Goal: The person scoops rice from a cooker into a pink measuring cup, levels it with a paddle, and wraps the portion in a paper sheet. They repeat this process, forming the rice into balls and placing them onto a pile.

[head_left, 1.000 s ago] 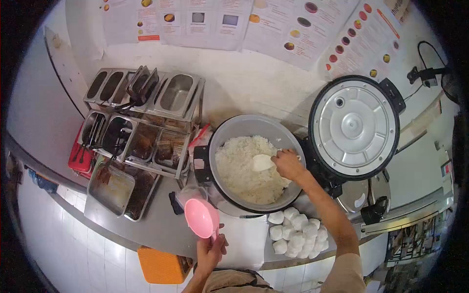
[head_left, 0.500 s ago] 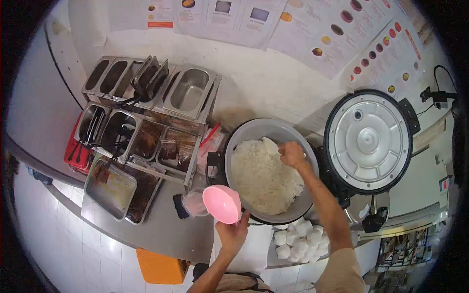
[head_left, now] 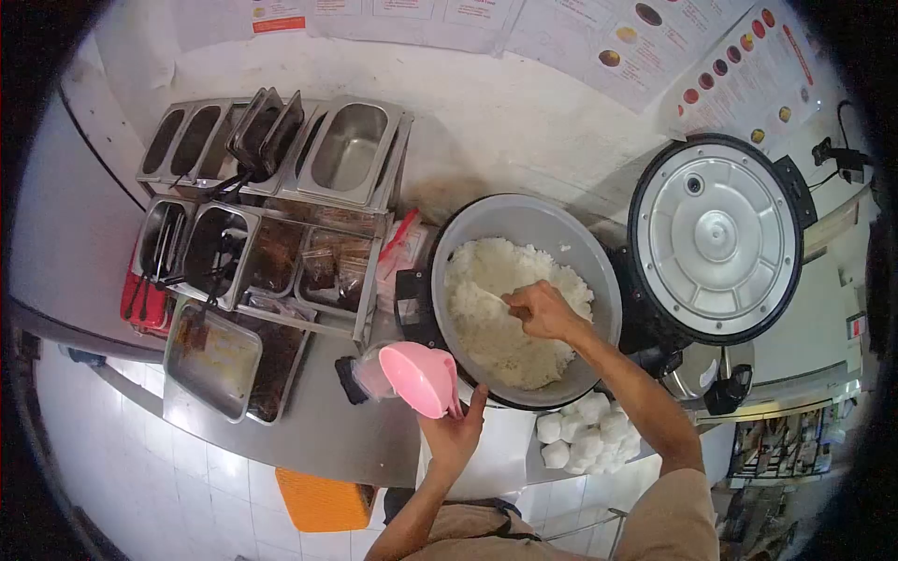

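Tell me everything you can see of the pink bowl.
The pink bowl is a small, round, smooth bowl that looks like plastic, plain pink all over. The left hand holds it from below at its near edge, thumb up beside the rim. It is tilted, its outer side turned toward the camera, so what is inside cannot be seen. It hangs above the steel counter, right beside the rim of the rice cooker pot; whether the two touch cannot be told.

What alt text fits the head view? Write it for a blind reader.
Seen from above, the right hand digs a white paddle into rice in an open cooker pot, while the left hand holds a pink bowl beside it.
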`<state>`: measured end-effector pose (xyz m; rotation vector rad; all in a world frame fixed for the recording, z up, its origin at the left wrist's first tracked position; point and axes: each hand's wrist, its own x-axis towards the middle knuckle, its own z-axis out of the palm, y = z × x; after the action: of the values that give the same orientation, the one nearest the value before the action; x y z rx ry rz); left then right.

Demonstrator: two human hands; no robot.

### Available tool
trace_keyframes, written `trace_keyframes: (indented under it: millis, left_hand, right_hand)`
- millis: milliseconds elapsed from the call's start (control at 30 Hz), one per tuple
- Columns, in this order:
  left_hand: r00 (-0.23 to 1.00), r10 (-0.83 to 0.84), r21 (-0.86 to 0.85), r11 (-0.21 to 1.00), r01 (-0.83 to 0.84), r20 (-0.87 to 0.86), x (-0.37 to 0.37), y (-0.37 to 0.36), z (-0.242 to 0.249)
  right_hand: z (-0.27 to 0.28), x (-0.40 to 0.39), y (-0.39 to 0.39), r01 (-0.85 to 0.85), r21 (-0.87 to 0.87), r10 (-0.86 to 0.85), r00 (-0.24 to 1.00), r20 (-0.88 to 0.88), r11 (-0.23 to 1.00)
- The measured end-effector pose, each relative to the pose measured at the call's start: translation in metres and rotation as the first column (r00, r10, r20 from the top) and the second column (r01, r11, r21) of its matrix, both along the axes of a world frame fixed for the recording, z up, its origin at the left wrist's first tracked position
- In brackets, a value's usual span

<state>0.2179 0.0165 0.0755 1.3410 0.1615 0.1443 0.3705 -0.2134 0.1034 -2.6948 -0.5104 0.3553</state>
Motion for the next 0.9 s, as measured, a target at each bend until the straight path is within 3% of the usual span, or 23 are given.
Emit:
trace_keyframes:
  millis: [133,233,333,433,533,633,667,767,900]
  left_hand:
    - [0.998,0.031,-0.115,0.993,-0.037,-0.053,0.000,-0.007,0.006]
    - [0.999,0.030,-0.070,0.997,-0.031,-0.021,-0.001,-0.008,-0.002]
    - [0.993,0.112,-0.119,0.986,-0.117,-0.042,-0.002,-0.013,0.007]
    - [0.991,0.055,-0.016,0.998,-0.057,-0.120,-0.005,-0.012,0.001]
    - [0.995,0.077,-0.031,0.996,-0.079,-0.062,-0.005,-0.014,0.001]
    - [0.991,0.054,-0.034,0.998,-0.058,-0.127,-0.005,-0.013,0.016]
    - [0.989,0.041,-0.014,0.999,-0.044,-0.142,-0.005,-0.013,0.016]
    - [0.981,0.001,0.043,0.999,0.008,-0.192,-0.004,-0.008,0.015]
    - [0.983,0.019,0.047,0.999,-0.010,-0.184,-0.004,-0.009,0.013]
  right_hand:
    - [0.030,-0.032,0.023,-0.159,-0.187,0.161,0.987,-0.007,0.969]
    - [0.046,-0.048,0.028,-0.254,-0.240,0.276,0.959,0.059,0.937]
    - [0.081,-0.027,0.029,-0.197,-0.232,0.245,0.949,0.199,0.953]
    - [0.032,-0.045,0.041,-0.345,-0.364,0.409,0.905,0.113,0.865]
    - [0.027,-0.050,0.029,-0.334,-0.213,0.371,0.914,0.164,0.918]
    - [0.056,-0.034,0.006,-0.148,-0.231,0.189,0.967,0.168,0.962]
    - [0.028,-0.037,0.000,-0.150,-0.230,0.172,0.982,0.079,0.962]
    - [0.005,-0.060,0.026,-0.224,-0.073,0.229,0.971,0.072,0.972]
    - [0.037,-0.036,-0.019,-0.022,-0.006,0.022,0.999,-0.031,1.000]
